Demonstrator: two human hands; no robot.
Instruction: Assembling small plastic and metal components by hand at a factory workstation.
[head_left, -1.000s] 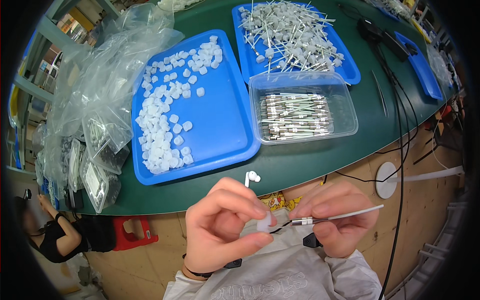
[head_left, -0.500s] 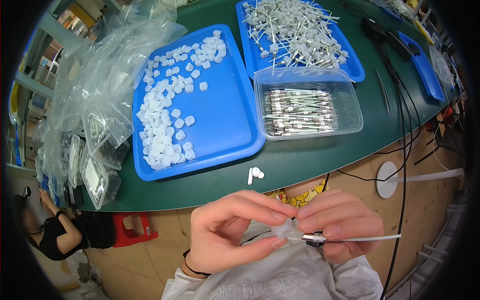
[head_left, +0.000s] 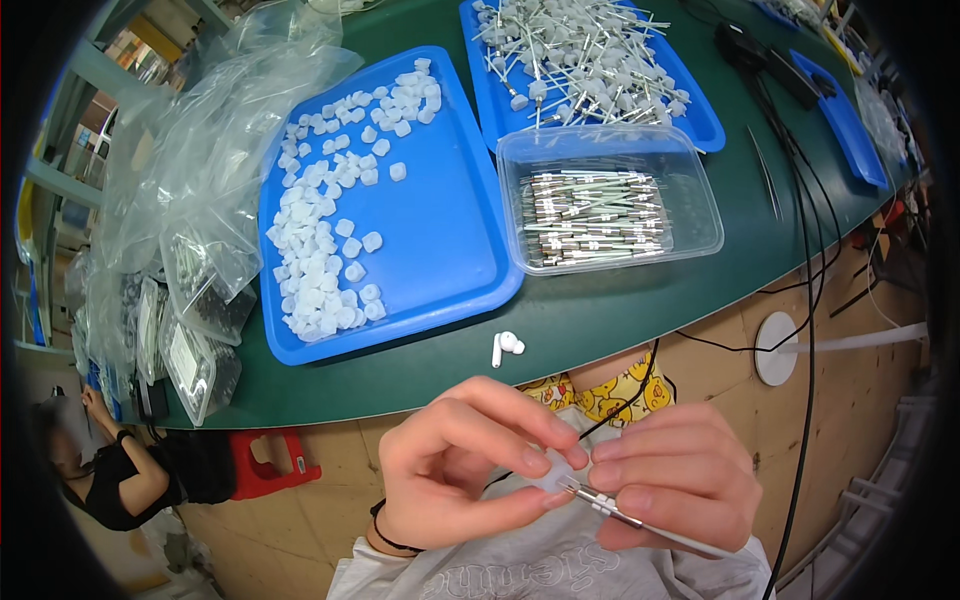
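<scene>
My left hand (head_left: pixel 440 475) pinches a small translucent white cap (head_left: pixel 553 474) between thumb and fingertips. In my right hand (head_left: pixel 690 470) is a thin rod (head_left: pixel 612 505) with a silver metal body and a pale wire tail. The rod slopes down to the right, its thin pronged end at the cap's edge; whether it sits inside the cap I cannot tell. Beyond my hands, loose caps (head_left: pixel 312 250) of the same look lie in a blue tray (head_left: pixel 430 225). Similar rods (head_left: pixel 595 215) fill a clear plastic box (head_left: pixel 690 245) to its right.
A second blue tray (head_left: pixel 708 130) behind the box holds rods with caps. A white earbud (head_left: pixel 506 347) lies near the table's front edge. Tweezers (head_left: pixel 765 175) and black cables (head_left: pixel 790 150) are at right, plastic bags (head_left: pixel 200 150) at left. A person (head_left: pixel 130 470) sits at far left.
My right hand has tipped the rod from nearly level to sloping down right, bringing its pronged end close against the cap. My left hand keeps its pinch and has shifted slightly left.
</scene>
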